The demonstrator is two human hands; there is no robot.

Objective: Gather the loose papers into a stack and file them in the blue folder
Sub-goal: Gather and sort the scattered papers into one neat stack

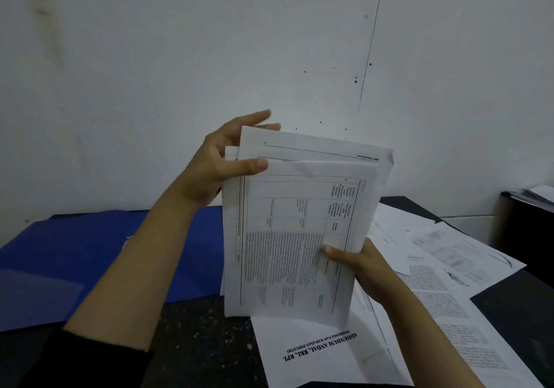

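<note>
A bundle of printed sheets (293, 231) stands upright above the dark table, its top edges uneven. My left hand (221, 159) grips the bundle's upper left corner, thumb across the front and fingers behind. My right hand (362, 264) holds the lower right edge, thumb on the printed face. The blue folder (90, 255) lies flat on the table at the left, partly under my left forearm. Several loose papers (443, 291) lie spread to the right, and a title page (317, 348) lies below the bundle.
The dark speckled table (198, 336) runs to a white wall (180, 57) at the back. At the far right a black box or shelf (527, 225) carries more sheets on top.
</note>
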